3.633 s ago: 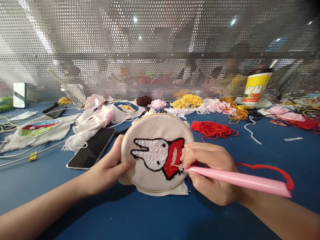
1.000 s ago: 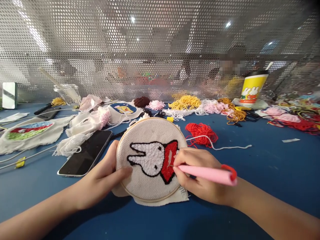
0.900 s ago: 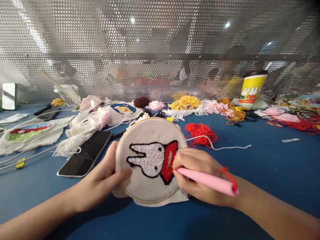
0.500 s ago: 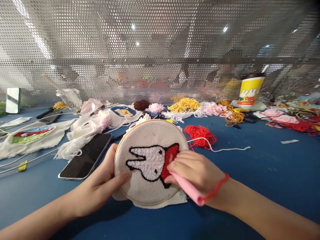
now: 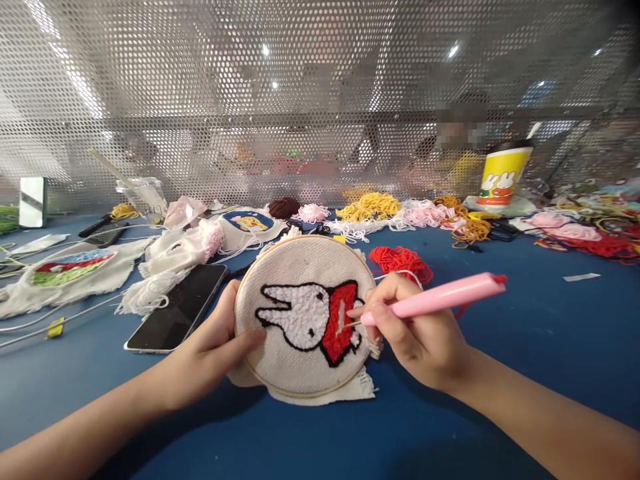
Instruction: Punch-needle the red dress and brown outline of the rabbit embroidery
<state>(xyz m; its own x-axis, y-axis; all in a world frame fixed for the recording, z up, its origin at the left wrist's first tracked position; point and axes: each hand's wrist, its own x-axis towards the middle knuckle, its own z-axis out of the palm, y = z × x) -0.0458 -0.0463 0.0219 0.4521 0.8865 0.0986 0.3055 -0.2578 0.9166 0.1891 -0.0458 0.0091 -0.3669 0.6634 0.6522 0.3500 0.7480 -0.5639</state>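
A round embroidery hoop (image 5: 287, 250) is tilted up above the blue table, its cloth bearing a white rabbit with black outlines and a red body. My left hand (image 5: 215, 350) grips the hoop's left rim, thumb on the front of the cloth and fingers hidden behind. Between the thumb and fingers of my right hand (image 5: 417, 333) is a pink punch needle pen (image 5: 440, 295), slanting up to the right, with its thin metal tip at the red part beside a narrow unfilled strip. Red yarn shows at the pen's back end.
Behind the hoop lie red yarn (image 5: 400, 263), yellow yarn (image 5: 370, 207) and other tangles. A black phone (image 5: 175, 313) and stitched cloths (image 5: 75, 267) are on the left. A yellow cup (image 5: 505, 175) stands back right, before a perforated metal screen (image 5: 320, 87).
My right hand has turned and drawn back from the cloth. The pen has swung from pointing down toward me to slanting up right, and its metal tip is now visible.
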